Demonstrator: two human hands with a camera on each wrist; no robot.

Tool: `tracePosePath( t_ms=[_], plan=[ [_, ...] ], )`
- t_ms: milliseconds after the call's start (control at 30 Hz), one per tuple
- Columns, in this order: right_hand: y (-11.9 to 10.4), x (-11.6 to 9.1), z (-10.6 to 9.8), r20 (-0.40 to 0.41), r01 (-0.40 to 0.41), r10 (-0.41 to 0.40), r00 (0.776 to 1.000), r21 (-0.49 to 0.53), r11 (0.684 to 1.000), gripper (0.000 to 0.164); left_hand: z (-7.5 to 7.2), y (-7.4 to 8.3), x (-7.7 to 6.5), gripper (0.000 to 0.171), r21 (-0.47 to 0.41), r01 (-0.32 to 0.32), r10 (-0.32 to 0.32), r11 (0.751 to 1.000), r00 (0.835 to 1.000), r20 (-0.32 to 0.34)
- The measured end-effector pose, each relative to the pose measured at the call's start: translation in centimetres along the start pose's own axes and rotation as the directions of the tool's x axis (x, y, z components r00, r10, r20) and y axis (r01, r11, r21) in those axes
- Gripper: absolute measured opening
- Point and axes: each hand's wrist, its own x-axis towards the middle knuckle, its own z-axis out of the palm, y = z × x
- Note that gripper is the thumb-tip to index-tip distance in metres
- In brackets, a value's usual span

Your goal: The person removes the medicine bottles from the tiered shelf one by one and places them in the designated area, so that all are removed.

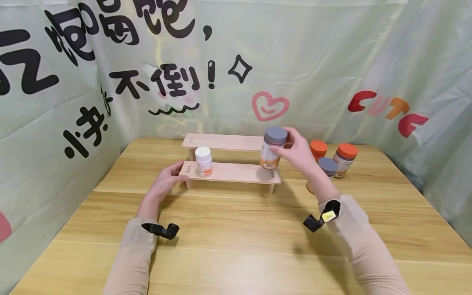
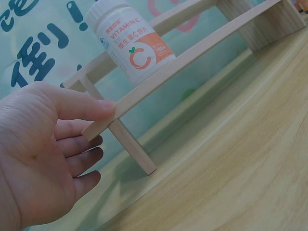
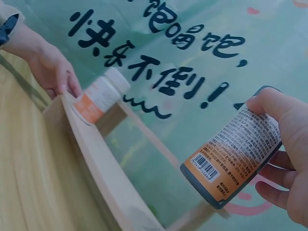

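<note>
Beige sleeves (image 1: 134, 250) foremost; left hand (image 1: 166, 180) pinches a pale wooden two-tier rack (image 1: 239, 173), one white plastic bottle (image 1: 204, 163) shelved; right hand (image 1: 298, 153) grips a grey-lidded, orange-labelled bottle (image 1: 270, 156) above, seemingly unplaced; three lidded bottles (image 1: 345, 156) remain on the wood-grained table (image 1: 228, 246).

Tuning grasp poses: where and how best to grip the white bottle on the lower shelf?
Probably the body of the white bottle, below its cap, from the front: it's round and upright, front unobstructed, with the upper shelf behind and the left hand close on its left.
</note>
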Motion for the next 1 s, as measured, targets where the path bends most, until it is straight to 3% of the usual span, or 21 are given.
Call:
tracePosePath(
  t_ms=[433, 700, 1000],
  plan=[
    [-0.1, -1.0, -5.6, -0.147, -0.036, 0.023, 0.989, -0.086, 0.996, 0.059, -0.3, 0.0, -0.1, 0.072, -0.028, 0.016, -0.016, 0.999, 1.0, 0.007],
    [1.2, -2.6, -10.3, -0.261, -0.091, 0.053, 0.964, -0.134, 0.987, 0.058, 0.2, -0.2, -0.1, 0.078, 0.001, -0.04, 0.04, 0.999, 0.999, 0.009],
    [2.3, -4.5, -14.3, -0.354, -0.154, 0.103, 0.93, -0.119, 0.981, 0.05, 0.1, 0.0, -0.1, 0.071, -0.003, 0.001, -0.001, 1.0, 1.0, 0.004]
  ],
)
